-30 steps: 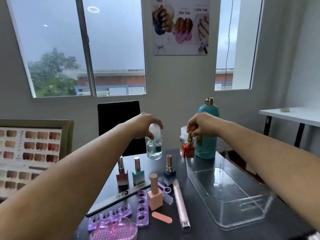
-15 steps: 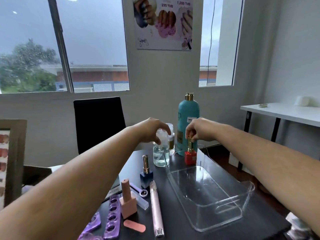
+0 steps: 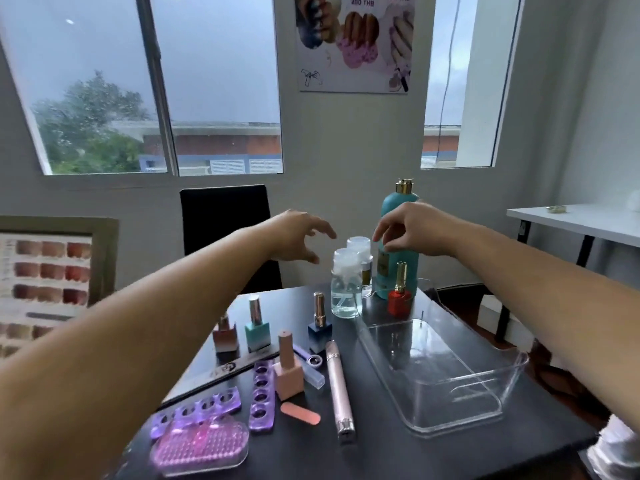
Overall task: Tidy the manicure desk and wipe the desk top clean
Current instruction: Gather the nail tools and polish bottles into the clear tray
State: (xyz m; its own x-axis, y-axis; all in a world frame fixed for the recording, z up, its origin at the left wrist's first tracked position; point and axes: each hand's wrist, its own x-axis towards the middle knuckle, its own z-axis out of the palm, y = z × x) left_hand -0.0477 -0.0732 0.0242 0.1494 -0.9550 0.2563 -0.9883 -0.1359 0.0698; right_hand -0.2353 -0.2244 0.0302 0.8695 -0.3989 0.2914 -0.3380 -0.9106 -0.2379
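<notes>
The black desk (image 3: pixel 398 455) carries a clear tray (image 3: pixel 512 372) along its right edge, and a teal bottle (image 3: pixel 412 275) stands at the far edge. The left hand (image 3: pixel 298 237) hovers with fingers spread and loosely curved, holding nothing, above a clear pump bottle (image 3: pixel 346 289). The right hand (image 3: pixel 412 232), thumb and fingers apart, hangs over the red polish bottle (image 3: pixel 399 301) at the tray's far end.

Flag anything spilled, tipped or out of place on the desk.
No spill, nothing tipped: the polish bottles all stand upright. Only oddity is clutter: the clear tray sits empty while the toe separators, nail file and pink pen tool lie loose to its left. The left hand and right hand hover open, holding nothing.
</notes>
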